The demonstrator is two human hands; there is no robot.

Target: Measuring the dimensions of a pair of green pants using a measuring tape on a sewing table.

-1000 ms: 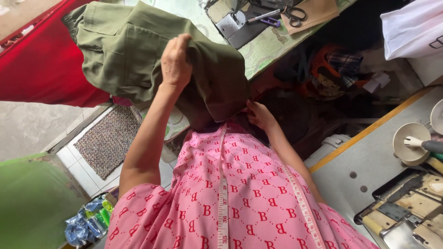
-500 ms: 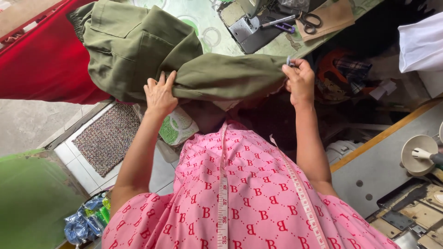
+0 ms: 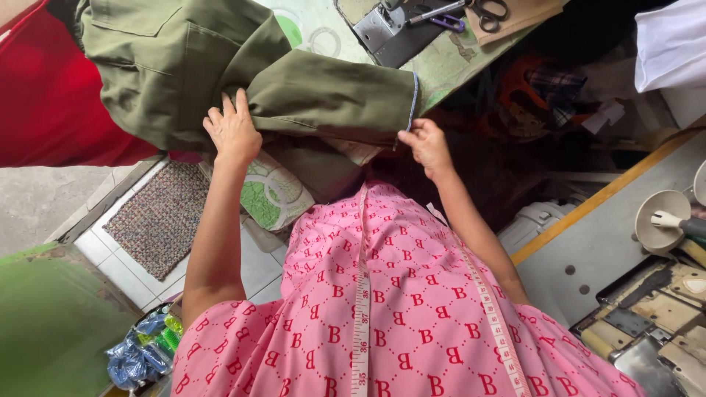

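The olive-green garment (image 3: 220, 66) lies spread over the edge of the worktable (image 3: 456, 66), one sleeve or leg of it stretched out to the right with a pale blue-edged hem at its end; the left hand (image 3: 234, 132) rests flat on the fold of this cloth, fingers spread open and pressing down rather than gripping; the right hand (image 3: 426, 143) is at the hem end, fingers curled closed and pinching the lower edge of the fabric just under the hem.

Below the hands hangs a white measuring tape (image 3: 362, 294), draped around the person's neck and running down both sides of a pink patterned dress (image 3: 412, 323); under the garment a green-and-white printed cloth (image 3: 276, 195) droops off the table edge; on the tabletop beyond lie a grey metal plate (image 3: 386, 33), a purple-handled tool (image 3: 441, 18) and a pair of black scissors (image 3: 489, 9); to the left a red fabric (image 3: 44, 95) hangs, and beneath it a woven doormat (image 3: 158, 217) sits on white floor tiles; at the right stands a sewing machine table (image 3: 610, 242) with a cream thread cone holder (image 3: 662, 220).
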